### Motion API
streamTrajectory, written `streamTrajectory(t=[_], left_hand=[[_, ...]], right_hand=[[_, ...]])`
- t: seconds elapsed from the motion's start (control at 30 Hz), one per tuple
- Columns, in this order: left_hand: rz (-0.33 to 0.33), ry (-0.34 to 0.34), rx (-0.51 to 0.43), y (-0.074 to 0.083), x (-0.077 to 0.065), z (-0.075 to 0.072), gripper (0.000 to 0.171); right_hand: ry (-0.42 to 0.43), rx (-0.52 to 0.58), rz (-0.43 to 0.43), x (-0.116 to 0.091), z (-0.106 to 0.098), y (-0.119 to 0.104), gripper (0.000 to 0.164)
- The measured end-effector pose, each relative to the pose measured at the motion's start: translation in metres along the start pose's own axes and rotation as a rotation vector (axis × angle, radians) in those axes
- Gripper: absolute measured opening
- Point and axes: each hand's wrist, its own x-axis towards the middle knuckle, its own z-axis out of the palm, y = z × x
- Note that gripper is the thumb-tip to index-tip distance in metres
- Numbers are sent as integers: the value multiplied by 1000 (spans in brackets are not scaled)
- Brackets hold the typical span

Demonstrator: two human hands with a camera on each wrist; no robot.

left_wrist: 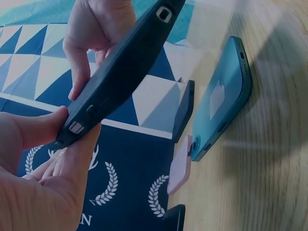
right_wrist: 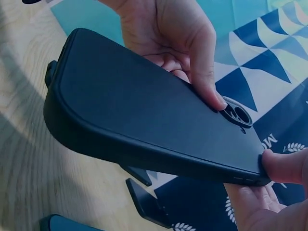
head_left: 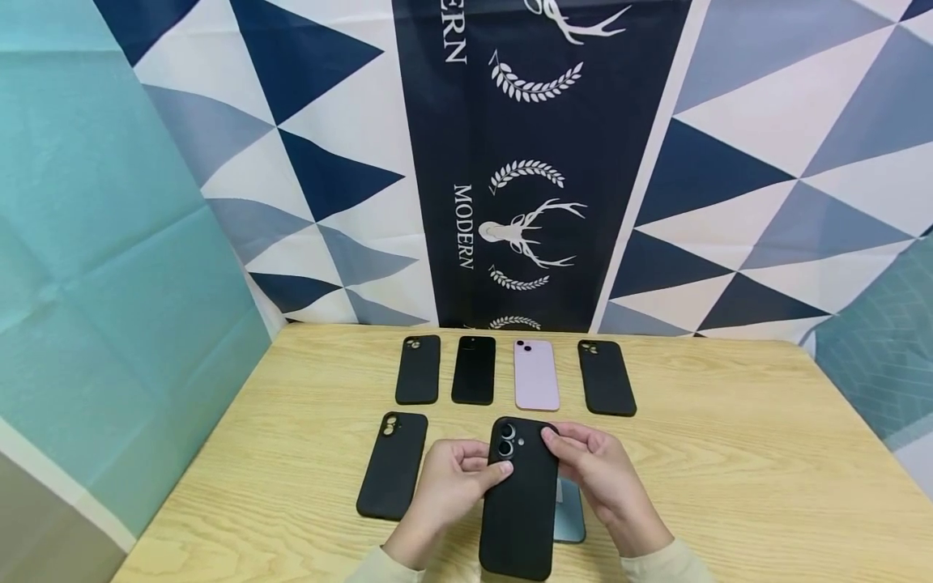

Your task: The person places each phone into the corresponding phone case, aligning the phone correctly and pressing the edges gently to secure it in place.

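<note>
Both hands hold a phone in a black phone case (head_left: 519, 506), raised above the table with its back toward the head view. Two camera lenses (head_left: 507, 440) show in the case's cutout. My left hand (head_left: 450, 486) pinches the left edge, thumb beside the lenses and fingers behind. The right hand (head_left: 601, 474) grips the upper right corner, thumb on the back. In the right wrist view the case (right_wrist: 144, 106) has a thick, rounded lower end. Partly hidden beneath it, a blue phone (head_left: 571, 517) lies back up on the table, its logo visible in the left wrist view.
Behind the hands stand a black case (head_left: 419, 370), a black phone or case (head_left: 474, 371), a pink phone (head_left: 536, 375) and another black case (head_left: 608, 378), in a row. A further black case (head_left: 394, 470) lies left of my left hand. Patterned cloth (head_left: 525, 162) hangs behind the wooden table (head_left: 743, 453).
</note>
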Motion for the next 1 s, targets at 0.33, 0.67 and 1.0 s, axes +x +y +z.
streamTrajectory(t=[0.33,0.67,1.0], left_hand=[[-13,-92,23,-1,3,-4,25],[122,60,150,10,10,-7,26],[101,83,64,15,11,-6,23]], right_hand=[[45,21,28,-3,3,2,22],[17,2,27,-4,7,6,33],[18,-12,4,-3,8,2,38]])
